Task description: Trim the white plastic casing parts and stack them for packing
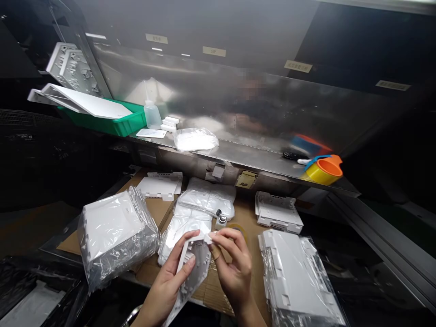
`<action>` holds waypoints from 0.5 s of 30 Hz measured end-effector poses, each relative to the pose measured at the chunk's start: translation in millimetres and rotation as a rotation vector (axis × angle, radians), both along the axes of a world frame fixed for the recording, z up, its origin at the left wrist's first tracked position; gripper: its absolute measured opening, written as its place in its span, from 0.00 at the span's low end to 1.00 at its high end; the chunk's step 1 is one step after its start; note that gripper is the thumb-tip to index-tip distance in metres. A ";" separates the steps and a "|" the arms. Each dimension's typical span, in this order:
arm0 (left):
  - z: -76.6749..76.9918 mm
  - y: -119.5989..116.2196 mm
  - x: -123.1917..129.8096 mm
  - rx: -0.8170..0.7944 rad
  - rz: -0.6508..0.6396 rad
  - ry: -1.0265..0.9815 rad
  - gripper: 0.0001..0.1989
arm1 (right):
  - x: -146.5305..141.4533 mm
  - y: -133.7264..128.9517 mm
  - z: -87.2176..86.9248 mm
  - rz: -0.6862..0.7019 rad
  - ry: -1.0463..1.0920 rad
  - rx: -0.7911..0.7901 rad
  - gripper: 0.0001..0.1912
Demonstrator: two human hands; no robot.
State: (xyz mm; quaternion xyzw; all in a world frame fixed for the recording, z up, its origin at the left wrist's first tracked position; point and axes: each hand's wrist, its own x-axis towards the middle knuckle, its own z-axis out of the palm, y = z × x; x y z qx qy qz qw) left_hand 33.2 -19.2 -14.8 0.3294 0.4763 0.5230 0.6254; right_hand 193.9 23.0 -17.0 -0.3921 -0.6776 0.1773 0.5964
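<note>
My left hand (pixel 173 277) grips a white plastic housing panel (pixel 199 270) by its edge, thumb on the ribbed inner side. The panel is tilted, its inside turned toward the right. At its upper corner my right hand (pixel 235 263) pinches; whether the fingers hold the panel's edge or a small white piece (pixel 207 239) there is hard to tell. Just beyond the hands lie clear plastic bags (pixel 204 200) and a small bottle with a metal cap (pixel 221 220). Part of a roll of tape (pixel 240 229) shows behind my right hand.
Bagged stacks of white panels stand left (pixel 112 220) and right (pixel 293 268) on the cardboard-covered table (pixel 218 286). Loose panels (pixel 160 185) lie behind. A metal shelf (pixel 245 159) carries a green bin (pixel 126 125), a squeeze bottle (pixel 152 114) and a yellow-orange tape roll (pixel 322 171).
</note>
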 end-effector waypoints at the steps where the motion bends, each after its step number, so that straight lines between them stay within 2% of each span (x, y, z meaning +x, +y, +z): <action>1: -0.3 -0.9 0.5 0.003 0.010 0.012 0.24 | -0.6 0.3 -1.3 0.017 -0.023 -0.001 0.17; 4: -0.1 -3.0 -4.9 -0.090 0.032 -0.035 0.27 | 4.5 10.5 -14.3 -0.002 -0.025 -0.106 0.11; 6: 0.2 -3.9 -15.2 -0.215 0.008 -0.170 0.33 | 17.9 24.1 -33.6 -0.093 0.066 -0.258 0.09; 8: -0.7 -4.7 -28.8 -0.287 -0.019 -0.328 0.38 | 38.7 40.4 -60.8 -0.223 0.146 -0.417 0.14; 11: -6.1 -6.9 -47.5 -0.249 -0.046 -0.496 0.41 | 71.5 64.3 -109.1 -0.376 0.160 -0.558 0.24; 13: -12.5 -9.0 -55.7 -0.199 -0.058 -0.572 0.40 | 86.2 76.7 -139.6 -0.398 0.158 -0.624 0.23; 15: -20.1 -10.9 -60.5 -0.171 -0.055 -0.646 0.38 | 92.4 84.4 -163.4 -0.375 0.163 -0.686 0.18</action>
